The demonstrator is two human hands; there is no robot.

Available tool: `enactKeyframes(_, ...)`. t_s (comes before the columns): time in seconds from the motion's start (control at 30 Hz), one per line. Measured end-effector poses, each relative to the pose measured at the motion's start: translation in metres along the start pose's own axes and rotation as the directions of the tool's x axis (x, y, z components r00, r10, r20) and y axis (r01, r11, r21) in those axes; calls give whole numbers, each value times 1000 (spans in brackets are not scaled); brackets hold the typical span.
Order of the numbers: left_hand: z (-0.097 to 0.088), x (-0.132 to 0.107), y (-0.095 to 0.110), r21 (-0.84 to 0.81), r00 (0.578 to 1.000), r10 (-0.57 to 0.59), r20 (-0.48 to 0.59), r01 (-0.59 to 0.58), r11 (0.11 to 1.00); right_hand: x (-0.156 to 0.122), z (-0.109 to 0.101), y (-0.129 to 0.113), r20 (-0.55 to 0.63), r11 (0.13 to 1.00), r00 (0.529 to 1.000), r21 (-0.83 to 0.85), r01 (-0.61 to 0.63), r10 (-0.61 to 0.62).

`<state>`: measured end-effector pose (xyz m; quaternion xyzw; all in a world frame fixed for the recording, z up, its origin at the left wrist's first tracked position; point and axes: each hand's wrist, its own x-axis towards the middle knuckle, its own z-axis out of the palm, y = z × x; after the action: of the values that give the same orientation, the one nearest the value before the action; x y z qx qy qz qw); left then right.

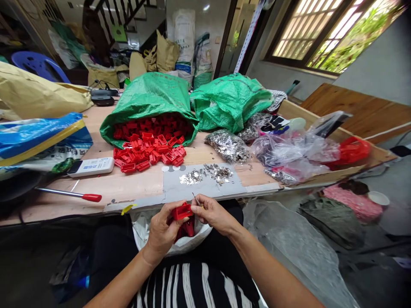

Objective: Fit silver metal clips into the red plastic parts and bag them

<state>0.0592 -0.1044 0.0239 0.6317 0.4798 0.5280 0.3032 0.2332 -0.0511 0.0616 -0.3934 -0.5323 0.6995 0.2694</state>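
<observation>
My left hand [162, 226] is closed on a red plastic housing [182, 211], held above a white sack [195, 242] in my lap. More red pieces show just below it, inside the sack. My right hand [208, 210] pinches a thin metal-tipped tool [195, 198] close to the housing's right end; most of its handle is hidden by the fingers. On the table edge ahead, small silvery metal parts [192, 177] lie in loose piles on a grey mat [173, 188]. Behind them, red housings [150, 149] spill from a green woven bag [150, 92].
A second green bag [229, 100] and a clear bag of metal parts [228, 146] stand right of the pile. Plastic bags fill a wooden tray [349, 169] at the right. At left are a lever with a red grip [91, 197] and a white device [91, 167].
</observation>
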Motion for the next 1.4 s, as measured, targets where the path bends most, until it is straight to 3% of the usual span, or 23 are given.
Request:
enactKeyframes(0.17,1,0,1,-39,999,-34,-3,34,999,1,-3,-2,15,1000,1000,-19,0,1)
enactKeyframes(0.33,4,-1,4,95,997,77,18,-78,992,6,-4,6,28,994,996,-76,83,-81)
enactKeyframes(0.43,7,-2,2,144,994,100,49,-106,984,10,-4,16,53,994,997,-86,68,-63)
enactKeyframes(0.57,8,-3,-4,54,993,-88,73,85,995,15,-5,25,22,989,999,-138,49,-47)
enactKeyframes(0.63,6,-1,-7,-42,977,-204,57,206,978,19,-8,21,4,968,998,-247,55,-55)
enactKeyframes(0.73,2,4,-9,-213,946,-324,-5,315,925,28,-17,7,-99,835,984,-545,73,-151)
enactKeyframes(0.83,-2,8,-10,-330,925,-379,-32,348,877,40,-26,-7,-215,571,933,-821,-11,-290)
enactKeyframes(0.9,-4,10,-12,-370,916,-399,-47,355,858,48,-29,-12,-235,420,918,-904,-85,-320)
enactKeyframes(0.97,-5,10,-14,-391,911,-407,-67,352,851,55,-28,-13,-240,325,917,-936,-133,-318)
enactKeyframes(1.2,-6,10,-17,-375,906,-415,-82,358,855,72,-18,-8,-245,225,913,-958,-177,-327)
enactKeyframes(1.4,-9,16,-9,-410,903,-425,-63,365,836,75,-20,-5,-195,299,901,-951,-77,-387)
